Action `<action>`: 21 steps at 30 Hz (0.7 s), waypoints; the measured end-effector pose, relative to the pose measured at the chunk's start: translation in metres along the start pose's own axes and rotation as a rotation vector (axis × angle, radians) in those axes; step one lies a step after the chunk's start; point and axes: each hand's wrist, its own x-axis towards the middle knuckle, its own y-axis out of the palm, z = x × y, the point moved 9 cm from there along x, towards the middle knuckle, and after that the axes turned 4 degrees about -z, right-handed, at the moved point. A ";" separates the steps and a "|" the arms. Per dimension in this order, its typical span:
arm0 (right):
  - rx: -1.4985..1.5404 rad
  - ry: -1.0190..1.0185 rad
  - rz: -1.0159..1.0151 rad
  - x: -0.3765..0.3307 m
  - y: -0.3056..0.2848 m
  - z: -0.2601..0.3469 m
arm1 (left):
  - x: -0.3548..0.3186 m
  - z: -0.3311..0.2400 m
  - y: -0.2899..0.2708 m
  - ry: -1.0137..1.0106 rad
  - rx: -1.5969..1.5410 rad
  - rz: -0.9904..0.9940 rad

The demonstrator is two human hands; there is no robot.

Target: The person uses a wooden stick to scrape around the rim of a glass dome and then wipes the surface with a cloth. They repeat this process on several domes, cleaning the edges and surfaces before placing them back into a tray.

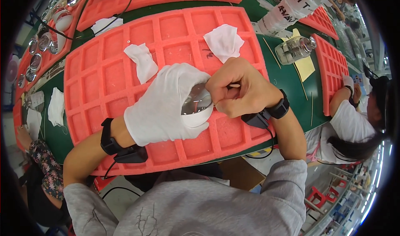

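My left hand (162, 104), in a white cloth glove, is wrapped round a white round housing with a glossy dark dome (197, 103). The dome is tilted up and catches reflections. My bare right hand (239, 88) is closed in a pinch against the right edge of the dome. What its fingertips hold, if anything, is too hidden to tell. Both hands are over the red foam tray (173, 50), which is divided into square compartments. Two crumpled white cloths lie in it: one cloth (142, 62) beyond my left hand, another cloth (224, 42) beyond my right.
A glass jar (293, 50) stands on yellow paper at the right of the green table (287, 82), near thin wooden sticks (306, 84). Several similar domed pieces (45, 41) fill a foam tray at the far left. Co-workers sit at right (354, 123) and left (46, 165).
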 end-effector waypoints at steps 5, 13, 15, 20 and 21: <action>0.043 0.011 0.011 -0.001 -0.001 -0.002 | -0.002 -0.005 -0.001 0.086 0.017 -0.010; 0.104 0.021 -0.015 0.000 -0.003 0.000 | -0.009 0.011 0.004 0.024 0.045 0.058; 0.099 0.035 -0.025 -0.001 -0.004 0.000 | -0.009 0.009 0.004 0.023 0.038 0.051; 0.079 0.037 -0.029 -0.005 -0.006 0.001 | -0.008 0.008 0.004 0.041 0.041 0.021; 0.078 0.037 -0.028 -0.005 -0.007 0.001 | -0.008 0.007 0.003 0.049 0.047 0.014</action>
